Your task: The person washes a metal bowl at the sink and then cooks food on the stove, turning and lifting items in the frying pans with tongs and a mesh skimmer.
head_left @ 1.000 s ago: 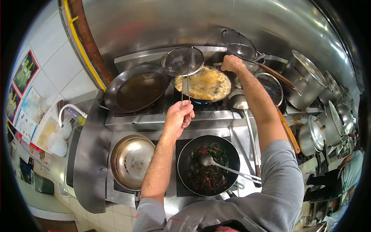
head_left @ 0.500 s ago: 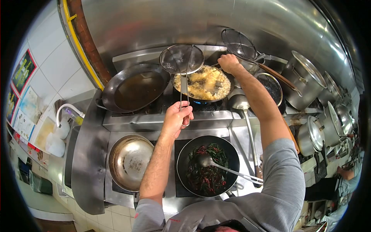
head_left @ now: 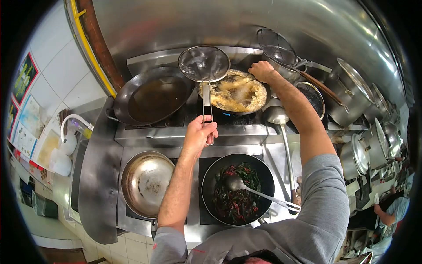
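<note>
My left hand is closed round the handle of a mesh strainer, whose round bowl hangs near the left edge of the frying pan. Golden food bubbles in oil in that pan over a blue flame. At the pan's right rim my right hand is closed on a thin utensil; only a short bit of it shows over the oil. In front, a black wok holds dark leaves with red pieces, and a ladle rests in it.
A wide dark pan with oil stands at the back left, a steel pan in front of it. A long ladle, a wooden-handled strainer and steel pots are on the right. A person stands at far right.
The strainer in my left hand has shifted slightly left and up. My right hand has moved slightly left and down along the pan's rim. At far right the other person's arm has moved.
</note>
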A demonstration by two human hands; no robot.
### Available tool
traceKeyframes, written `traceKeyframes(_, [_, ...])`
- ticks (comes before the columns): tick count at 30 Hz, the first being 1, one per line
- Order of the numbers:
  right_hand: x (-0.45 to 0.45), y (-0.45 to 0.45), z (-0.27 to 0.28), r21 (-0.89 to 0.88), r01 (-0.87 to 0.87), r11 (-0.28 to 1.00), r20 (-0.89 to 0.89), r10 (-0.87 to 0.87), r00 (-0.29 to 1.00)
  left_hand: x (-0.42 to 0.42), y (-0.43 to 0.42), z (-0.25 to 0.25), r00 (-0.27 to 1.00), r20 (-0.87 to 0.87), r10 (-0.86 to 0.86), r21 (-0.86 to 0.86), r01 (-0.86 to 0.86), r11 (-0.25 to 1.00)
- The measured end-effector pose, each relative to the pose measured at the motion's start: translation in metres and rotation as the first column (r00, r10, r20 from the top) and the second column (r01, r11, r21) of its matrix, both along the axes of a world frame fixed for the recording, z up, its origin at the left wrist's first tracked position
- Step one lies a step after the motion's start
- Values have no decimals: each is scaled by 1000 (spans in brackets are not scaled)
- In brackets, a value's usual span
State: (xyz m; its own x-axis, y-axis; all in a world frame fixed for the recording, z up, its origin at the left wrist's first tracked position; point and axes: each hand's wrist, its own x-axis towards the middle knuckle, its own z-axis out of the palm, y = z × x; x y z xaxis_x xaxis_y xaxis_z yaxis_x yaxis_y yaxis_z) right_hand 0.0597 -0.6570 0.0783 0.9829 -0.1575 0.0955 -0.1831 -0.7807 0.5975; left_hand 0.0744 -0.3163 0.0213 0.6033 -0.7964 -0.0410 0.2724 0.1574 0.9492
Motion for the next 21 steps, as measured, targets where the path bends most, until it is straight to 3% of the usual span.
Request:
traceKeyframes(13, [14, 8, -34, -24, 86, 996, -181, -89, 979, 2, 4, -1, 1000, -8, 9, -10, -9, 1000])
traceKeyframes(16, [2, 9, -37, 20, 96, 995, -101, -94, 990, 4, 8, -2, 1000, -3, 6, -21, -6, 1000])
traceKeyframes(18, [-7, 1, -33, 87, 102, 991, 44, -106, 993, 5, 9, -1, 1000, 4, 24, -9, -24, 1000])
traceKeyframes(21, [-21, 2, -13, 103, 108, 989, 86, -117, 989, 3, 5, -1, 999, 22, 42, -5, -42, 999])
